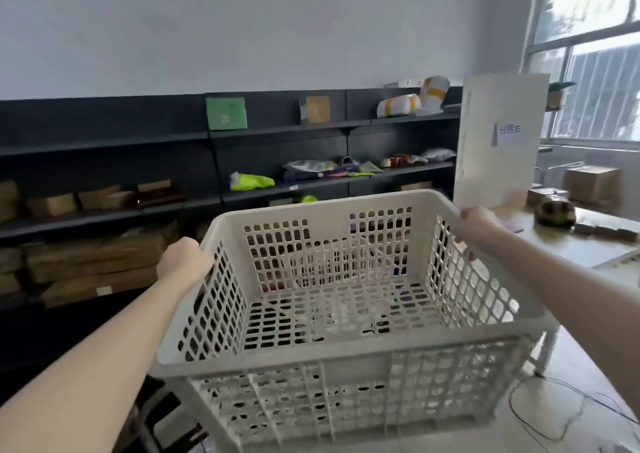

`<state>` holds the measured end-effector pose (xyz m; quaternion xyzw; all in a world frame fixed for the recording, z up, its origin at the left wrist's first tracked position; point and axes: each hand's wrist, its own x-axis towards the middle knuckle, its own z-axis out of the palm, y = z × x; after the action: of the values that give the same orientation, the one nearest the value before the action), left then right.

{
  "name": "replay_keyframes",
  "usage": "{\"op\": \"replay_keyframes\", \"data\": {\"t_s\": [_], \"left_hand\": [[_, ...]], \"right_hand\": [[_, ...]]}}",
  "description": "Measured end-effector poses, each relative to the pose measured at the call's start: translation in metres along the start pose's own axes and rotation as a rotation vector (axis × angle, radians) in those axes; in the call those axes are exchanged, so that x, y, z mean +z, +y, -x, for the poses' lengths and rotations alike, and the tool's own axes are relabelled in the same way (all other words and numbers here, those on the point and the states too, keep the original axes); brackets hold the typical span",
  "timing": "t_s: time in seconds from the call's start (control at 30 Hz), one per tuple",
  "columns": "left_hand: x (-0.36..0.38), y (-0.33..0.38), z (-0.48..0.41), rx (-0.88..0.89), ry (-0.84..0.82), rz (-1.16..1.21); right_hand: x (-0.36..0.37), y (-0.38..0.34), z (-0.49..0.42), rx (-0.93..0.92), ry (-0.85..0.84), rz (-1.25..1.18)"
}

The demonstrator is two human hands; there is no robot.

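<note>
A large white perforated plastic basket (346,359) fills the middle of the head view, held up in front of me and tilted slightly. Nothing lies inside it. My left hand (185,262) grips the rim of its left wall, fingers curled over the edge. My right hand (479,226) grips the rim at the far right corner. Both forearms stretch out from the lower corners of the view.
Dark shelving (277,179) along the far wall holds cardboard boxes, wrapped parcels and a green box (227,113). To the right a table (571,248) carries a white board (498,141) and more boxes. A window is at the upper right. Cables lie on the floor at lower right.
</note>
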<state>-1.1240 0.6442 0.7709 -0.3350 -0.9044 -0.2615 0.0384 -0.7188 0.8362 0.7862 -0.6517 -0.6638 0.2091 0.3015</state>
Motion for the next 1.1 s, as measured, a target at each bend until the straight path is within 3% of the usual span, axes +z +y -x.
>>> {"op": "replay_keyframes", "data": {"t_s": [0.23, 0.67, 1.1], "left_hand": [[0.077, 0.083, -0.121, -0.061, 0.055, -0.059], [0.249, 0.187, -0.359, -0.225, -0.020, -0.103], [0.393, 0.249, -0.467, -0.409, -0.044, -0.191]], "right_hand": [[0.057, -0.026, -0.183, -0.057, 0.001, 0.052], [0.218, -0.053, -0.502, -0.099, -0.067, 0.150], [0.363, -0.045, -0.716, -0.178, -0.295, 0.188]]}}
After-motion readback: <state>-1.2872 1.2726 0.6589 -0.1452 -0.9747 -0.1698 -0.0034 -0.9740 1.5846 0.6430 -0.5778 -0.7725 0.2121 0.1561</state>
